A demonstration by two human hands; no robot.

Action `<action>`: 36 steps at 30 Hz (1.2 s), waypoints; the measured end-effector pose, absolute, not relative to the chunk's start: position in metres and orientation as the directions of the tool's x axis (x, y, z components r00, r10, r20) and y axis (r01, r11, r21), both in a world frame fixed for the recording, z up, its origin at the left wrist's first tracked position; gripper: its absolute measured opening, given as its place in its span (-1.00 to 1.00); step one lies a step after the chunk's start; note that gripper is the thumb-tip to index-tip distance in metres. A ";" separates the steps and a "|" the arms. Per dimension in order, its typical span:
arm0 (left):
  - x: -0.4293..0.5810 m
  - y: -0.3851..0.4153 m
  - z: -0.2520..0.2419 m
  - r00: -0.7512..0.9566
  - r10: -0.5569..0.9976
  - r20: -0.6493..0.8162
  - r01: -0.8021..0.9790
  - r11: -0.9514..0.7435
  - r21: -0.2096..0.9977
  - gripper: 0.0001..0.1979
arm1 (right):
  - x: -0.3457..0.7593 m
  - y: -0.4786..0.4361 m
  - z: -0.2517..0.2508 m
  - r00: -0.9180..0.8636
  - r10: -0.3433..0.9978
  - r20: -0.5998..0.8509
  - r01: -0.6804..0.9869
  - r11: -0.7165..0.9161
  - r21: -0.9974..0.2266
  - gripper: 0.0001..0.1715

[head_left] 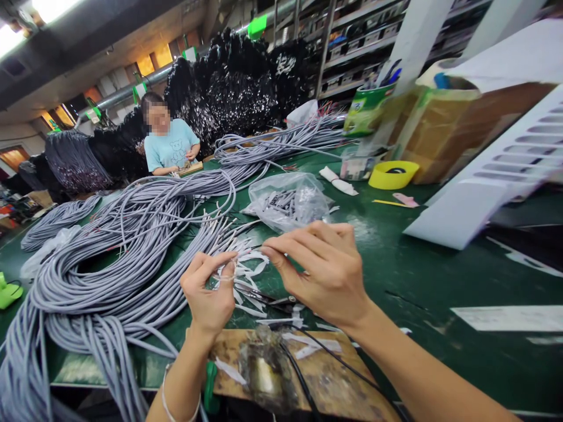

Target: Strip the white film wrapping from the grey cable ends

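My left hand is closed in a pinch, thumb against forefinger, beside the stripped ends of a bundle of grey cables. A thin wire seems to run from its fingertips toward my right hand, which is also pinched, palm down. Exactly what lies within each pinch is too small to tell. White strips lie scattered beneath the fingers. Scissors rest on the green table just below both hands. Closer to me, a wooden board carries a grimy metal block with black cords.
A clear plastic bag of small grey parts sits beyond my hands. Looped grey cables cover the left side. To the right are a yellow tape roll, a cardboard box and a white slotted panel. A person works across the table.
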State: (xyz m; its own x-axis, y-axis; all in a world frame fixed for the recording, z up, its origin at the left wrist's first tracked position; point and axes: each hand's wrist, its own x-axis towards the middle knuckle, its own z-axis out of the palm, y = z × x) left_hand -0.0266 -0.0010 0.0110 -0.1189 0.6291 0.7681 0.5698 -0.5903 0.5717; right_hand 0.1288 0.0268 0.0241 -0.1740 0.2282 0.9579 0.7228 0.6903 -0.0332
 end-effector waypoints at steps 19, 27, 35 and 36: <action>-0.021 -0.002 0.015 -0.221 0.747 0.627 0.470 -0.482 0.739 -0.84 | 0.123 0.023 0.019 -0.085 0.257 0.963 0.698 0.705 -0.127 -0.88; -0.022 -0.002 0.015 -0.202 0.741 0.641 0.477 -0.497 0.725 -0.85 | 0.124 0.023 0.020 -0.099 0.228 0.969 0.689 0.718 -0.099 -0.87; -0.022 -0.002 0.014 -0.190 0.727 0.660 0.493 -0.511 0.704 -0.85 | 0.125 0.024 0.021 -0.123 0.206 0.971 0.712 0.700 -0.058 -0.87; -0.022 -0.002 0.015 -0.188 0.725 0.662 0.501 -0.509 0.700 -0.85 | 0.125 0.025 0.021 -0.130 0.199 0.971 0.708 0.704 -0.049 -0.87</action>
